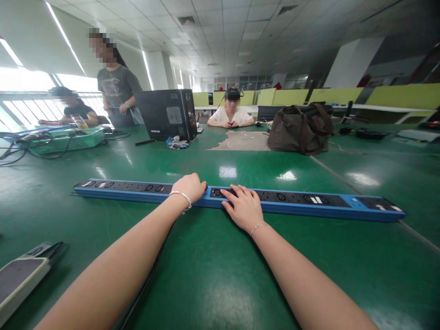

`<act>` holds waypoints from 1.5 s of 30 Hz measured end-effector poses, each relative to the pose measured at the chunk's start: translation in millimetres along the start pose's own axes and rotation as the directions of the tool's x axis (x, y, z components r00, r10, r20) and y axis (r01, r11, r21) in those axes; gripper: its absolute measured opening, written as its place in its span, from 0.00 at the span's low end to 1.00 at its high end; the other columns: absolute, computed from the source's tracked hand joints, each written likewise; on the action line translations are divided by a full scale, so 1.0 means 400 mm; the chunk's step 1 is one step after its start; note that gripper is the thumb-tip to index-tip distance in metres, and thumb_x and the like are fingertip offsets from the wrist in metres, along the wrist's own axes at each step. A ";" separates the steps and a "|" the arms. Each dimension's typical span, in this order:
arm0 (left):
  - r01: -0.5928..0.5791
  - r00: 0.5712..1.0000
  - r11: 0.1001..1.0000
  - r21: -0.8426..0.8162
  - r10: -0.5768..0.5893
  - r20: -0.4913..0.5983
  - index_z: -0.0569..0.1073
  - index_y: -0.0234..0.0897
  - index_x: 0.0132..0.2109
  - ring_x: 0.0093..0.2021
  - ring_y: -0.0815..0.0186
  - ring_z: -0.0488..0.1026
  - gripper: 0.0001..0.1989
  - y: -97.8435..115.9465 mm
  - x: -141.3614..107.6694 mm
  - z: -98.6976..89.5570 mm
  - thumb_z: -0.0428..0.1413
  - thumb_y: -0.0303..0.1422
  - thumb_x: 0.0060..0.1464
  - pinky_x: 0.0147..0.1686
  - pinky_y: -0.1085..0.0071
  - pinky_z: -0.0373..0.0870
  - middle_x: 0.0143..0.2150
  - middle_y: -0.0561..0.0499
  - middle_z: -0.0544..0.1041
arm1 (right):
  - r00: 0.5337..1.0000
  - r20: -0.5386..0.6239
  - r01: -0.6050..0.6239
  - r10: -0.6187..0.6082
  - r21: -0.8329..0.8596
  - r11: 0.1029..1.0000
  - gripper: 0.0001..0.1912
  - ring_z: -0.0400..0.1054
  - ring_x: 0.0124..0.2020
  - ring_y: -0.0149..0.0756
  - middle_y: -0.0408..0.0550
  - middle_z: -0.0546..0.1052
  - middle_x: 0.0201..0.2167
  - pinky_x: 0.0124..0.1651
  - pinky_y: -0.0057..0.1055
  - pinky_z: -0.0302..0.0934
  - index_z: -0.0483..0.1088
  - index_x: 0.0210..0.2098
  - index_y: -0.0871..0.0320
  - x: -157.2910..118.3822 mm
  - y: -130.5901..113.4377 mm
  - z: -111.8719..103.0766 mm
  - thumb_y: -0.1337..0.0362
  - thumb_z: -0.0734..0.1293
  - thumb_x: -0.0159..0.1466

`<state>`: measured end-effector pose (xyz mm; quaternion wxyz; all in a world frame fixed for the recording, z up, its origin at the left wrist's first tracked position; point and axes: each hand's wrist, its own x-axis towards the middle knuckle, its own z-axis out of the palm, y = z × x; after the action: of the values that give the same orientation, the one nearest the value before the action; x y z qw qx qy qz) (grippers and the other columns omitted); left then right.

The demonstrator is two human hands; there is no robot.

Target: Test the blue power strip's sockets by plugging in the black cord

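Observation:
A long blue power strip (299, 208) with black socket panels lies across the green table in front of me. Over its middle, my left hand (189, 187) is closed, fingers curled round the plug of a black cable; a small dark end shows beside the thumb, and the rest is hidden. The black cable (146, 286) runs from beneath my left wrist toward the near table edge. Just right of it, my right hand (244, 206) rests on the strip with fingers spread, the fingertips touching the sockets and nothing held.
A black computer tower (165, 114), gloves (177, 143) and a brown bag (299, 130) stand beyond the strip. At left are a green basket (68, 143) with cables and a pale device (24, 279). Three people are across the table.

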<state>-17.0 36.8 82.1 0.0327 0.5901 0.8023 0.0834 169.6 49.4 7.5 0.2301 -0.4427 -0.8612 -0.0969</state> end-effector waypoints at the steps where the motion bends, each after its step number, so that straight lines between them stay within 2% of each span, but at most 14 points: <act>1: 0.005 1.000 1.000 0.010 -0.005 -0.009 0.72 0.31 0.43 0.44 0.50 0.75 0.22 0.004 -0.001 0.001 0.45 0.43 0.52 0.39 0.60 0.68 0.40 0.31 0.77 | 1.000 -0.001 0.000 0.000 0.000 1.000 0.20 0.56 0.57 0.43 0.45 0.66 0.57 0.54 0.43 0.47 0.64 0.55 0.40 0.000 0.000 0.000 0.51 0.55 0.65; 6: 0.029 0.999 0.999 0.036 -0.028 -0.028 0.72 0.31 0.45 0.45 0.50 0.74 0.22 0.018 -0.006 0.001 0.45 0.43 0.52 0.41 0.59 0.68 0.43 0.30 0.76 | 1.000 0.000 -0.001 0.001 0.010 1.000 0.20 0.56 0.57 0.43 0.45 0.66 0.57 0.55 0.43 0.47 0.64 0.55 0.40 -0.001 0.001 -0.001 0.51 0.55 0.65; 12: 0.057 0.998 0.997 0.046 -0.056 -0.017 0.73 0.32 0.44 0.44 0.51 0.74 0.23 0.010 -0.003 0.000 0.43 0.44 0.52 0.40 0.61 0.68 0.43 0.31 0.76 | 1.000 -0.006 -0.006 0.006 0.008 1.000 0.19 0.56 0.57 0.42 0.44 0.66 0.57 0.55 0.42 0.47 0.64 0.54 0.39 0.000 0.002 0.001 0.51 0.55 0.65; 18: 0.056 0.998 0.997 0.044 -0.058 0.036 0.74 0.31 0.43 0.43 0.53 0.75 0.23 0.006 0.000 0.007 0.44 0.43 0.51 0.39 0.63 0.69 0.39 0.34 0.78 | 1.000 -0.007 -0.002 0.002 0.010 1.000 0.19 0.56 0.57 0.42 0.44 0.66 0.57 0.54 0.42 0.47 0.64 0.54 0.40 0.000 0.002 0.006 0.51 0.55 0.65; 26: 0.050 0.998 0.997 0.057 -0.052 0.040 0.74 0.30 0.43 0.42 0.53 0.75 0.23 0.014 -0.001 0.006 0.44 0.41 0.51 0.39 0.64 0.70 0.37 0.35 0.79 | 1.000 -0.019 -0.001 0.002 0.024 1.000 0.19 0.56 0.57 0.43 0.44 0.66 0.57 0.55 0.42 0.47 0.64 0.54 0.40 0.001 0.004 0.011 0.51 0.56 0.65; 34: 0.058 0.998 0.991 0.116 -0.057 -0.016 0.72 0.31 0.44 0.44 0.53 0.75 0.21 0.032 -0.020 0.009 0.44 0.41 0.53 0.41 0.61 0.69 0.42 0.33 0.77 | 1.000 -0.011 -0.002 0.002 0.028 1.000 0.19 0.56 0.57 0.43 0.45 0.66 0.57 0.54 0.43 0.47 0.64 0.54 0.40 0.002 0.004 0.008 0.51 0.56 0.65; 45: 0.008 0.997 0.989 0.145 0.003 -0.072 0.70 0.31 0.43 0.42 0.55 0.75 0.17 0.057 -0.040 0.035 0.44 0.37 0.54 0.40 0.63 0.69 0.40 0.34 0.77 | 1.000 -0.009 -0.007 0.007 0.023 1.000 0.19 0.56 0.57 0.43 0.45 0.66 0.57 0.55 0.43 0.47 0.64 0.54 0.40 0.002 0.004 0.010 0.51 0.56 0.65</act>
<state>11.5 29.5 71.7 -0.0390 0.5865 0.8077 0.0462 169.1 52.5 4.3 0.2394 -0.4425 -0.8597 -0.0886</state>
